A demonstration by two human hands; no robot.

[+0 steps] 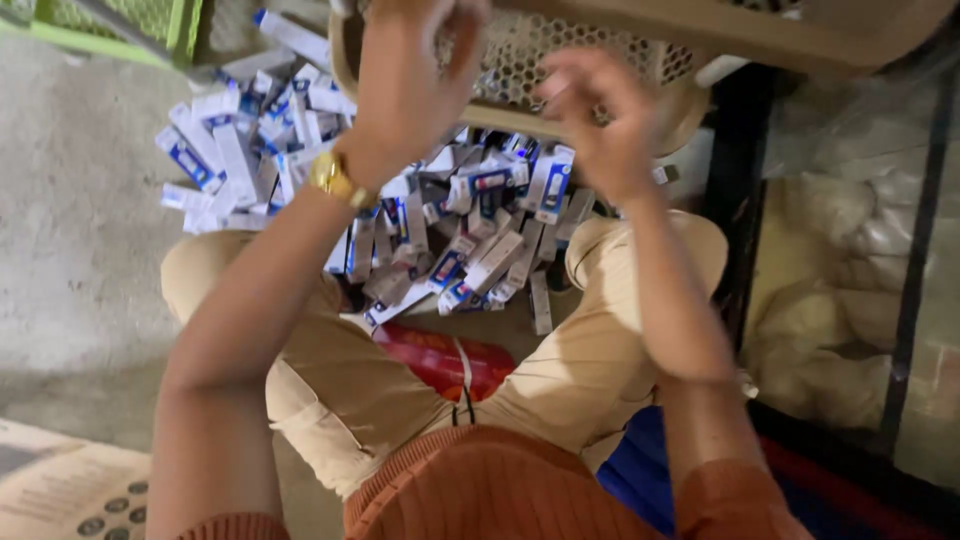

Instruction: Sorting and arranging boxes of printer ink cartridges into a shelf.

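Observation:
I sit on the floor with both arms raised in front of me. My left hand (pixel 410 80), with a gold watch (pixel 335 180) at the wrist, is lifted toward a tan perforated plastic basket (pixel 560 60) at the top; its fingers are curled and blurred, and what they hold is hidden. Beside it my right hand (pixel 600 120) is blurred, fingers bent, just in front of the basket's rim. Below my hands lies a heap of small white and blue cartons (pixel 300 150), spread across the floor between my knees.
A red packet (pixel 440 360) lies between my legs. A green frame (pixel 110 30) stands at the top left, printed cardboard (pixel 70 490) at the bottom left. A dark metal frame (pixel 735 190) with plastic-wrapped pale bags (pixel 830 270) stands on the right.

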